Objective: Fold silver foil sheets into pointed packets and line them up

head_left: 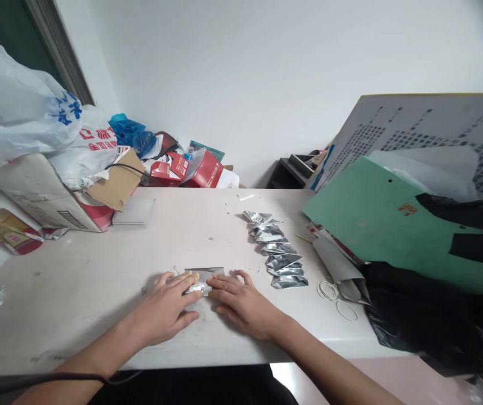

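A small sheet of silver foil paper (199,288) lies partly folded on the white table near its front. My left hand (166,304) presses on its left side with the fingers stretched out flat. From the right, my right hand (241,304) rests its extended fingertips on the same sheet. Both hands cover parts of the foil, so its full shape is hidden. To the right of my right hand, several folded silver foil pieces (282,261) lie overlapping in a slanting row.
Rubber bands (328,291) lie right of the foil row, beside a green board (410,225) and a black plastic bag (419,315). A cardboard box (39,191) and white plastic bags (22,107) stand at left, near a stack of paper (134,214). Red boxes (203,169) sit behind.
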The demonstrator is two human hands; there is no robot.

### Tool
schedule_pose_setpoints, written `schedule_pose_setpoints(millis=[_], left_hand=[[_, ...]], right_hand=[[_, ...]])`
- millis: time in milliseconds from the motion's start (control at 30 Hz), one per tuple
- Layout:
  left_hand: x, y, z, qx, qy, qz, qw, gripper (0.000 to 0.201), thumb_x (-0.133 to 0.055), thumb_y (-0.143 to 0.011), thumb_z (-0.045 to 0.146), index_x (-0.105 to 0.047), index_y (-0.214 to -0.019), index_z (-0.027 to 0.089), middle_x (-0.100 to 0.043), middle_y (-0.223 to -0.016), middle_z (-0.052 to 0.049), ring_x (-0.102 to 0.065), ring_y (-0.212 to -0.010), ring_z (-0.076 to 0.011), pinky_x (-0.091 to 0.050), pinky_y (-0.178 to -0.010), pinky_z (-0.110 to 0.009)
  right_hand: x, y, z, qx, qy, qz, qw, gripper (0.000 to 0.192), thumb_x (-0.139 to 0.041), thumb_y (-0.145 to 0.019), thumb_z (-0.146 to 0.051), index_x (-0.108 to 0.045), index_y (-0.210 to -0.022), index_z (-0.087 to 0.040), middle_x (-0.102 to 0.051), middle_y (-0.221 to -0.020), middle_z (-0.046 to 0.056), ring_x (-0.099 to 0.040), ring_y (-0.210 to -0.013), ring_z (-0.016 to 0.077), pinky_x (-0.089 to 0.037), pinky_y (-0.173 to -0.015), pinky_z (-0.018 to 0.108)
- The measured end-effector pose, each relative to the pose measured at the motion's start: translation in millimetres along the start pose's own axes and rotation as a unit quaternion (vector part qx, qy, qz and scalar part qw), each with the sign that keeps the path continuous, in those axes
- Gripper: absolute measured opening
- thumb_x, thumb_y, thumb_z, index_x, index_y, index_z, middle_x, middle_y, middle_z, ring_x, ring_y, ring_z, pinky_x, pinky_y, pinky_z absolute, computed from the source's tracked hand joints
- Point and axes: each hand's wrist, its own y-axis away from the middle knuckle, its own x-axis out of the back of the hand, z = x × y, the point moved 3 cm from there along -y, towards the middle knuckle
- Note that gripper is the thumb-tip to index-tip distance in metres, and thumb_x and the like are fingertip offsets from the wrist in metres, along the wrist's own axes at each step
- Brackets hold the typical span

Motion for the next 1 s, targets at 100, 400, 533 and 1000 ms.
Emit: schedule_pose_setpoints(millis=[100, 400, 533, 1000], left_hand=[[0.0, -1, 2, 0.006, -0.002, 0.000, 1.000, 0.036, -0.060, -0.108, 0.045, -0.067, -0.140, 0.029, -0.060, -0.161, -0.012, -0.058, -0.147, -0.0356, -0.046, -0.115, -0.056], [-14.5, -4, 5, -0.007, -0.046, 0.006, 0.999, 0.039, -0.055, -0.111, 0.048, -0.069, -0.140, 0.025, -0.064, -0.158, -0.007, -0.051, -0.152, -0.0400, -0.048, -0.113, -0.056], [-19.2, -6, 10, -0.037, -0.096, 0.038, 0.994, 0.044, -0.049, -0.114, 0.052, -0.072, -0.135, 0.021, -0.069, -0.150, -0.009, -0.050, -0.151, -0.0393, -0.043, -0.118, -0.059], [-25.5, 22, 0, 0.022, -0.046, 0.093, 0.994, 0.046, -0.051, -0.113, 0.044, -0.058, -0.158, 0.034, -0.066, -0.156, -0.002, -0.043, -0.158, -0.0341, -0.041, -0.121, -0.055]], right_hand=[[-1, -2, -4, 0.008, 0.032, -0.006, 0.999, 0.043, -0.052, -0.113, -0.034, -0.057, -0.155, -0.029, -0.056, -0.165, 0.012, -0.051, -0.149, 0.0306, -0.032, -0.122, 0.060], [-2, -7, -9, 0.074, 0.119, -0.021, 0.990, 0.042, -0.045, -0.112, -0.021, -0.063, -0.149, -0.019, -0.063, -0.154, 0.014, -0.045, -0.148, 0.0349, -0.037, -0.117, 0.060], [-2, -9, -10, 0.060, 0.121, -0.015, 0.991, 0.041, -0.044, -0.112, -0.023, -0.064, -0.148, -0.018, -0.067, -0.148, 0.015, -0.045, -0.146, 0.0362, -0.037, -0.116, 0.060], [3, 17, 8, -0.001, 0.069, 0.005, 0.998, 0.046, -0.051, -0.111, -0.035, -0.060, -0.156, -0.031, -0.064, -0.158, 0.007, -0.038, -0.158, 0.0392, -0.030, -0.120, 0.067]])
